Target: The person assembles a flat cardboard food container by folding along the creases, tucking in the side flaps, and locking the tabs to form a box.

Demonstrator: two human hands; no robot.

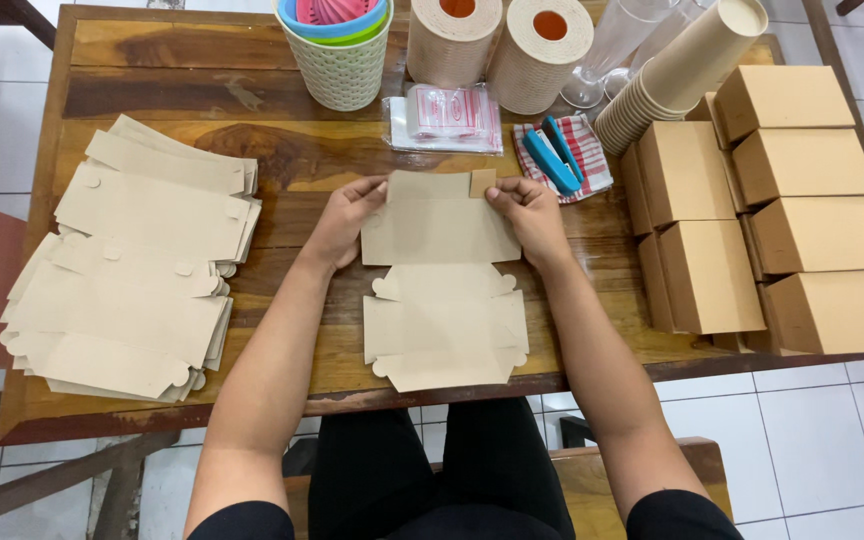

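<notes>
I see my left hand [345, 215] and right hand [530, 212] both closed in a pinch on the far edge of a flat cardboard box blank [442, 285], which lies unfolded at the middle of the counter [292, 160], its near flaps reaching almost to the near edge. A stack of flat blanks [137, 265] lies toward the left edge. Folded boxes [767, 205] stand in rows along the right edge. Near the far edge sit a blue stapler [555, 157] on a striped cloth [587, 145], paper rolls [500, 40], stacked paper cups [677, 70] and a woven basket [340, 65].
</notes>
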